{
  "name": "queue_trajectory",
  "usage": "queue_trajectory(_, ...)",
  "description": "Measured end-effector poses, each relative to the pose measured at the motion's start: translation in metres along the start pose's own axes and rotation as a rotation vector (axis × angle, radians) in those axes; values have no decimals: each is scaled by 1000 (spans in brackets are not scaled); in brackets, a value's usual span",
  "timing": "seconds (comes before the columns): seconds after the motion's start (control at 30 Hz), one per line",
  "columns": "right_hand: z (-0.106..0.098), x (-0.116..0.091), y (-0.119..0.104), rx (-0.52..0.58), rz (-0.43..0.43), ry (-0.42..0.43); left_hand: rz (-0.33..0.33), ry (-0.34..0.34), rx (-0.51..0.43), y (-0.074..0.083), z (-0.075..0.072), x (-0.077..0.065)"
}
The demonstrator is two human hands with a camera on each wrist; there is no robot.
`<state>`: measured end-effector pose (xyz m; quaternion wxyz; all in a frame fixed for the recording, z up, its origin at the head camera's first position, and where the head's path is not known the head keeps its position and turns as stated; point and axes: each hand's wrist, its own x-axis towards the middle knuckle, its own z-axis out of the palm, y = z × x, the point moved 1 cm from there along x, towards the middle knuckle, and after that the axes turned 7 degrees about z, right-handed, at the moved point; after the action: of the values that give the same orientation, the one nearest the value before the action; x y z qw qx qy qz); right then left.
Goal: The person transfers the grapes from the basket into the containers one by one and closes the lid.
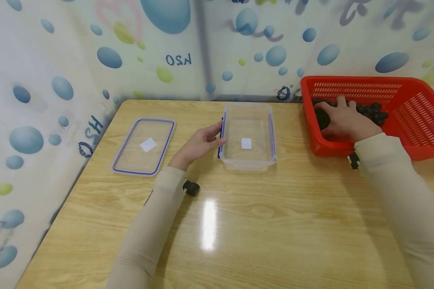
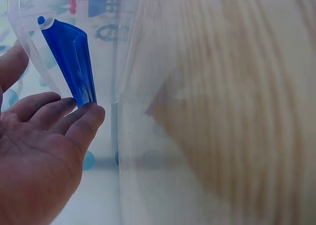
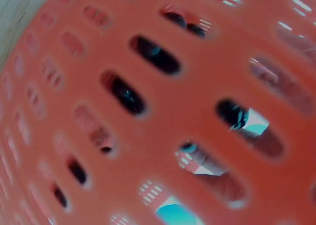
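In the head view, a clear plastic box (image 1: 235,154) with blue side latches stands without its lid near the table's back edge. My left hand (image 1: 200,144) touches its left side. The left wrist view shows nearly straight fingers (image 2: 89,124) against the lower end of a hanging blue latch (image 2: 71,57). Inside the red basket (image 1: 332,149), my right hand (image 1: 349,120) curls around a dark green, rounded thing (image 1: 322,119), partly hidden by the fingers. Dark, shiny grape-like fruit (image 1: 375,113) lies beside that hand. The right wrist view shows mainly slotted basket wall (image 3: 163,121).
To the left of the box, a clear lid (image 1: 134,154) with a blue seal lies flat on the wooden table (image 1: 260,224). A patterned curtain (image 1: 217,52) hangs along the back and left. The basket's raised rim surrounds my right hand.
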<state>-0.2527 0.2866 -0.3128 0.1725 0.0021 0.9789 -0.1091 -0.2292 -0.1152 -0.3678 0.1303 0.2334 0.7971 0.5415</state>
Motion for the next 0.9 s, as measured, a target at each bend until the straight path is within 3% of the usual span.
queue_trajectory(0.37, 3, 3, -1, -44, -3, 30, -6, 0, -10, 2, 0, 0)
queue_trajectory(0.6, 3, 0, 5, -9, -18, 69, -20, -7, -18, -3, 3, 0)
queue_trajectory(0.9, -22, -19, 2, 94, -2, 255, -10, 10, 5, 1, 1, -2)
